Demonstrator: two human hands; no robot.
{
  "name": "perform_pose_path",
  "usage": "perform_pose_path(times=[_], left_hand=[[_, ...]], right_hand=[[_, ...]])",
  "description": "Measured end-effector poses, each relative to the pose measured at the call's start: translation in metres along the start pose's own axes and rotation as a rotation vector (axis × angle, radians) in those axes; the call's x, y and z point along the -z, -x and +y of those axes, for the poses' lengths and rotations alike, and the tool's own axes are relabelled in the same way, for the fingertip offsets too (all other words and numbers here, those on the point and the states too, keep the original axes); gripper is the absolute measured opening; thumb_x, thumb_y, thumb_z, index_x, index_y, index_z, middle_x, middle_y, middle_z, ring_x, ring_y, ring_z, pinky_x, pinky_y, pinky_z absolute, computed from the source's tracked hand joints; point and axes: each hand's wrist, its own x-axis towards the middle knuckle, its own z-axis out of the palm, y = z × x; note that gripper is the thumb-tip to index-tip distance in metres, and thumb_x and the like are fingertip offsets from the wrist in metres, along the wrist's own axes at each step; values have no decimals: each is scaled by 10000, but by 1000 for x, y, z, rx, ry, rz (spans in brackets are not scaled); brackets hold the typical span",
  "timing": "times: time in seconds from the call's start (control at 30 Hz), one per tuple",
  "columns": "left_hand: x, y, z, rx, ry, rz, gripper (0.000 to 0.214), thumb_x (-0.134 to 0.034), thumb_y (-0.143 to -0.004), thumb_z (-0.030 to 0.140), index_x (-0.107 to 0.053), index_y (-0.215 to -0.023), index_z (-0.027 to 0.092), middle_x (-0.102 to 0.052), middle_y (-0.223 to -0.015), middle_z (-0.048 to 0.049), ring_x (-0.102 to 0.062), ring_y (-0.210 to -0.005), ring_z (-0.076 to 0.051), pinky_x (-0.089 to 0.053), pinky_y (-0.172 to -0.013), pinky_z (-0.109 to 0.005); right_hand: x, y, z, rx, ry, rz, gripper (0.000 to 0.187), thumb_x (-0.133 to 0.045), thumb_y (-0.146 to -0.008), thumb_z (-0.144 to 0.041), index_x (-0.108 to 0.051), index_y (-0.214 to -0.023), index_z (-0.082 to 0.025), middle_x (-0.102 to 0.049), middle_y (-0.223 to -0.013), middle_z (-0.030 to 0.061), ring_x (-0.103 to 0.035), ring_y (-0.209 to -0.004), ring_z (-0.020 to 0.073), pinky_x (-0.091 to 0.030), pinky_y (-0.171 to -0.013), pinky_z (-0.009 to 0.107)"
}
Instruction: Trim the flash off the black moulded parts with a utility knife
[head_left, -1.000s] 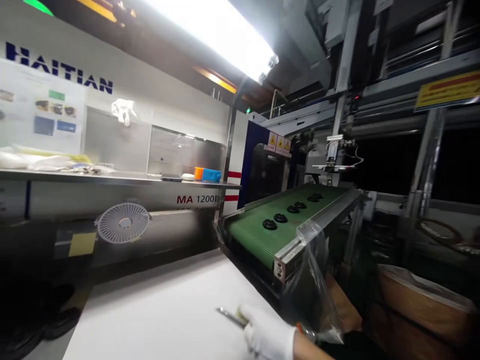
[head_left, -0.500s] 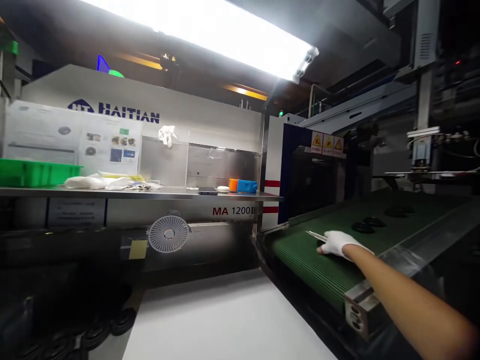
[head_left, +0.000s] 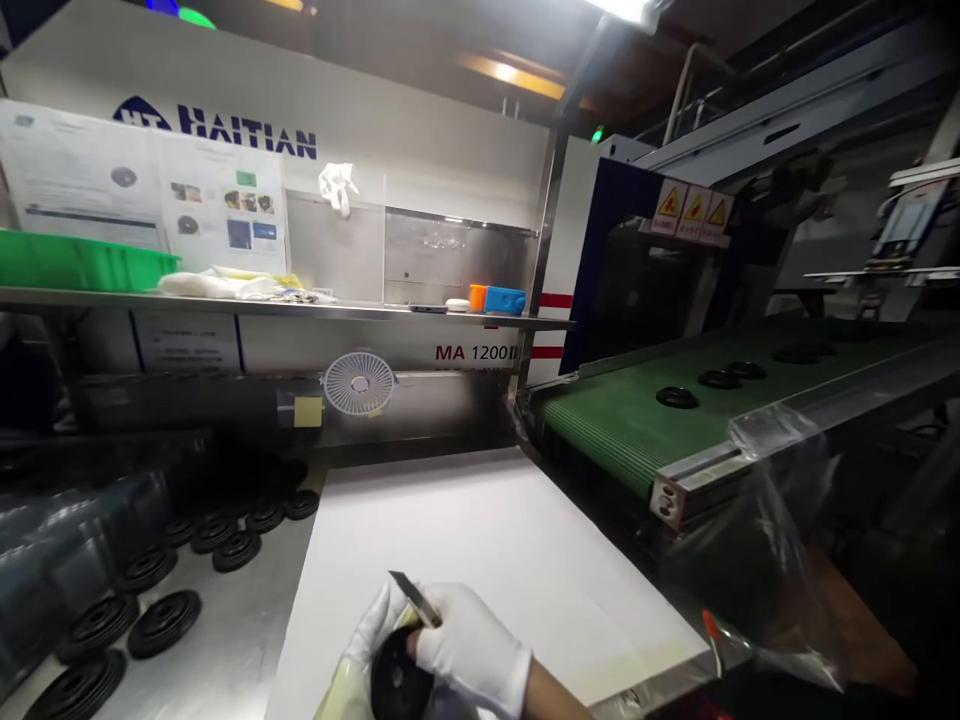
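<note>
Both my hands wear white gloves and meet low in the view, over the front of the white board. My left hand (head_left: 355, 655) is wrapped round the left side of a black round disc (head_left: 391, 682) with small holes near its middle. In my right hand (head_left: 476, 640) is a craft knife (head_left: 414, 596), its blade pointing up and to the left. The right thumb bends at the disc's upper right edge. The lower part of the disc and most of the left fingers are hidden.
Several black discs (head_left: 165, 622) lie on the metal table at left. A green conveyor belt (head_left: 600, 420) carries more discs (head_left: 676, 397) at right. A clear plastic bag (head_left: 780, 540) hangs from the belt's frame. Behind runs a shelf (head_left: 360, 312) with a green bin (head_left: 82, 262).
My right hand has come from the belt's near end to above the white board, with the knife in it. My left hand and the disc have come into view. The camera has tilted down.
</note>
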Motion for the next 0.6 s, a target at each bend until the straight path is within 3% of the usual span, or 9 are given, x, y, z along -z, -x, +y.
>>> perform_pose_path(times=[0.1, 0.17, 0.27, 0.33, 0.43, 0.6], left_hand=[[5, 18, 2, 34, 63, 193, 322, -679, -722, 230, -609, -1018, 126, -697, -898, -126, -617, -1011, -357, -511, -829, -497], [6, 32, 9, -32, 122, 230, 320, -636, -724, 133, -597, -1042, 131, -688, -900, -121, -635, -977, -329, -526, -801, -477], [7, 47, 21, -222, 204, 224, 371, -536, -699, 10, -591, -1039, 148, -669, -908, -105, -659, -879, -241, -546, -766, -403], [5, 51, 27, -288, 209, 212, 339, -523, -681, 10, -608, -979, 148, -648, -822, -80, -650, -760, -193, -552, -704, -351], [2, 50, 29, -372, 151, 181, 200, -564, -717, 75, -624, -898, 133, -594, -710, -45, -596, -635, -155, -532, -591, -297], [-4, 48, 21, -368, 47, 103, 132, -639, -766, 206, -638, -873, 128, -563, -691, -22, -565, -637, -134, -522, -622, -280]], right_hand=[[-19, 5, 0, 35, 13, 143, 98, -586, -679, -219, -568, -774, -207, -561, -678, -37, -533, -642, 138, -387, -571, 229], [-18, 12, -2, 122, 61, 238, 159, -531, -804, -358, -562, -882, -224, -597, -770, -12, -549, -704, 155, -402, -630, 254], [-17, 27, 3, 197, 100, 255, 239, -365, -897, -344, -543, -801, -217, -577, -750, 0, -537, -696, 154, -397, -649, 272], [-22, 36, 10, 150, 97, 185, 206, -382, -873, -279, -534, -748, -218, -571, -717, -5, -538, -681, 154, -395, -637, 271], [-37, 45, 19, 104, 179, 160, 203, -378, -878, -284, -563, -818, -225, -606, -759, 10, -559, -714, 168, -396, -645, 275], [-51, 42, 18, 109, 387, 213, 310, -314, -939, -381, -548, -798, -235, -619, -740, 7, -558, -669, 161, -354, -602, 262]])
